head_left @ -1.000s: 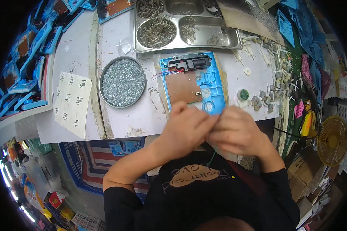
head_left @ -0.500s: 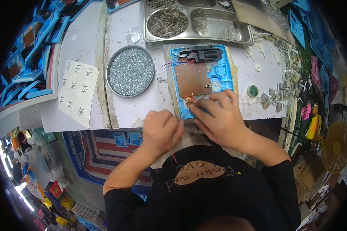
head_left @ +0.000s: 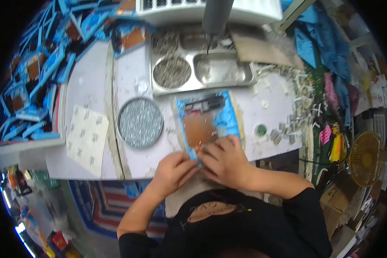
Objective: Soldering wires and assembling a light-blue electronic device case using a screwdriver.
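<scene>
A light-blue plastic casing [head_left: 232,124] lies on the table in front of me, carrying a brown circuit board [head_left: 198,129] and a black part [head_left: 206,103] along its far end. My left hand [head_left: 171,173] is at the casing's near left corner, thumb and fingers pinched together. Over the near edge, my right hand [head_left: 227,163] has its fingers bent and pressed down by the board's near corner, close to a small copper-coloured patch. The two sets of fingertips almost meet. Whatever lies between them is hidden and blurred.
Left of the casing stands a round tray [head_left: 140,122] of small metal pieces, beside a marked paper sheet [head_left: 88,137]. Beyond is a steel tray [head_left: 172,90] of screws, with a grey hanging tool [head_left: 217,17] over it. Blue casings [head_left: 32,114] pile up at left; small parts [head_left: 284,133] lie at right.
The view has tilted, bringing in the hanging tool and a white rack. My left hand has come closer to the right hand; the red wire that hung below it no longer shows. My right fingers are more bent.
</scene>
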### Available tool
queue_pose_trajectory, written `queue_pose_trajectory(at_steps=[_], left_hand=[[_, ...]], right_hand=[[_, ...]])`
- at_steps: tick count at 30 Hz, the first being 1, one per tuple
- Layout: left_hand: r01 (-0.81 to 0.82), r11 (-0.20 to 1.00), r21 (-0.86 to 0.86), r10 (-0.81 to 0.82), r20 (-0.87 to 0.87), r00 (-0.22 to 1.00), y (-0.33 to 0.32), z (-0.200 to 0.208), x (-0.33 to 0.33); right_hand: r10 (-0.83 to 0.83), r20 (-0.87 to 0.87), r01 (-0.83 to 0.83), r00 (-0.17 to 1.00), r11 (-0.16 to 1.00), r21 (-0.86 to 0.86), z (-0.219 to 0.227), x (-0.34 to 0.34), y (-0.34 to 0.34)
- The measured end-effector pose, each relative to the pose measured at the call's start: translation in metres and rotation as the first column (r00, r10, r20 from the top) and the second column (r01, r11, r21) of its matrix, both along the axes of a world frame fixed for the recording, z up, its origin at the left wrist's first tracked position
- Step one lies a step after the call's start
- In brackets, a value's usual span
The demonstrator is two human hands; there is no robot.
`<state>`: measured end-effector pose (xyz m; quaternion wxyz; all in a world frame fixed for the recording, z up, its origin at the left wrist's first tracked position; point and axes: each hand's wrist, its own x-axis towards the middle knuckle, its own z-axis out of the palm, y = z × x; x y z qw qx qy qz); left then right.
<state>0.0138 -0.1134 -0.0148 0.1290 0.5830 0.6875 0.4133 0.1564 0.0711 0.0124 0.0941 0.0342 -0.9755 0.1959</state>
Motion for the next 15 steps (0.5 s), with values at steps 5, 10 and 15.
queue_pose_trajectory(at_steps=[5, 10, 15], left_hand=[[0.031, 1.000, -0.001, -0.031, -0.030, 0.999, 0.003, 0.005, -0.008], [0.048, 0.998, -0.039, -0.048, -0.012, 0.999, 0.006, 0.010, -0.010], [0.052, 0.997, -0.053, -0.051, 0.037, 0.998, 0.010, 0.006, -0.010]], right_hand=[[-0.117, -0.158, 0.067, 0.980, 0.954, -0.292, 0.049, -0.037, 0.133], [-0.211, -0.738, 0.558, 0.641, 0.788, 0.259, 0.116, -0.145, 0.335], [-0.432, -0.693, 0.116, 0.577, 0.883, -0.454, 0.138, -0.219, 0.398]])
